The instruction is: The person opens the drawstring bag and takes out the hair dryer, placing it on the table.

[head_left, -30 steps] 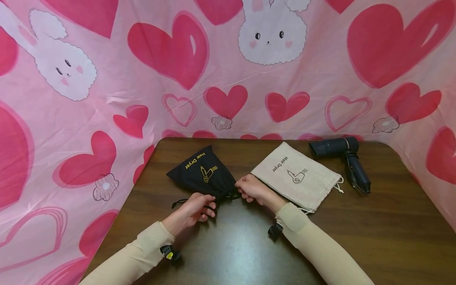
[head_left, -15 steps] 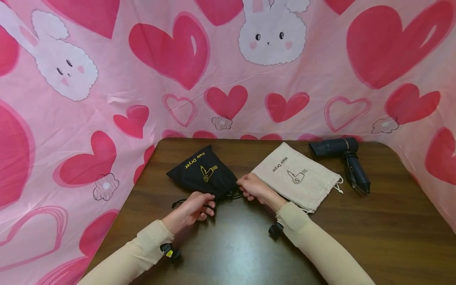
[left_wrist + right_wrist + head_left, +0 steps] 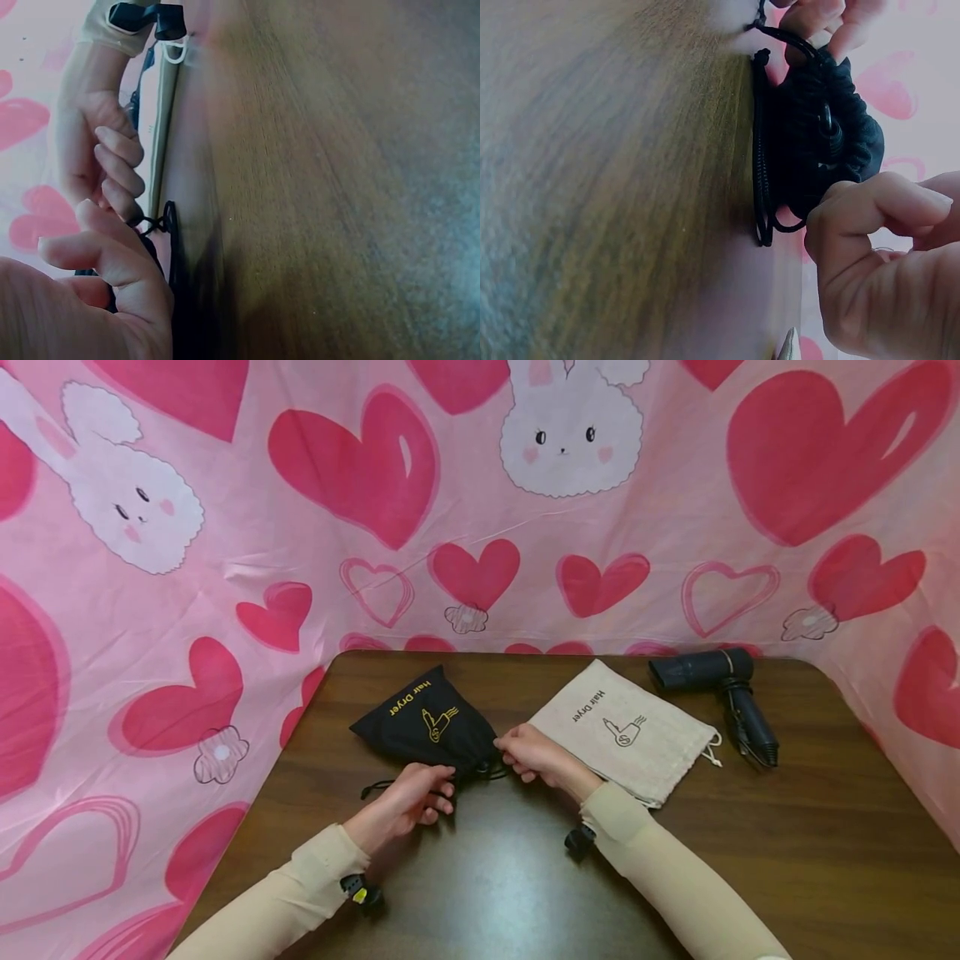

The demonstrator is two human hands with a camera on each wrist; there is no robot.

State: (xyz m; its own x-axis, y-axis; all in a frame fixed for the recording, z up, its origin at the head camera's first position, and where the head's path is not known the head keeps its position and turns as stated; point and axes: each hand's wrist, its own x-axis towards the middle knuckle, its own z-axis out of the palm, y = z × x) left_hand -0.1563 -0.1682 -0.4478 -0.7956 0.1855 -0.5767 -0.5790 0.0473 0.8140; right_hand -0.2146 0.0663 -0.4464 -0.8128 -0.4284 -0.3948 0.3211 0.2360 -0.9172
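A black drawstring bag (image 3: 408, 735) with yellow "Hair Dryer" lettering and a yellow dryer picture lies on the table, its gathered mouth facing the person. My left hand (image 3: 411, 795) pinches the left side of this mouth, and a black drawstring (image 3: 375, 786) trails out past it. At the opposite side, my right hand (image 3: 534, 754) pinches the bag's edge between thumb and forefinger. Within the puckered opening, the right wrist view shows a ribbed black part with a small loop (image 3: 826, 118). Black cord loops (image 3: 762, 172) dangle beside the mouth.
A cream drawstring bag (image 3: 626, 735) with black "Hair Dryer" print lies flat just beyond the right hand. Farther right, near the back edge, rests a dark hair dryer (image 3: 701, 670) with its cord wrapped at the handle. A pink heart-patterned cloth (image 3: 465, 510) surrounds the wooden table (image 3: 795, 852).
Both hands keep their places at the black bag's mouth. The right hand shifts slightly to the right, then back left; the bags and dryer stay put.
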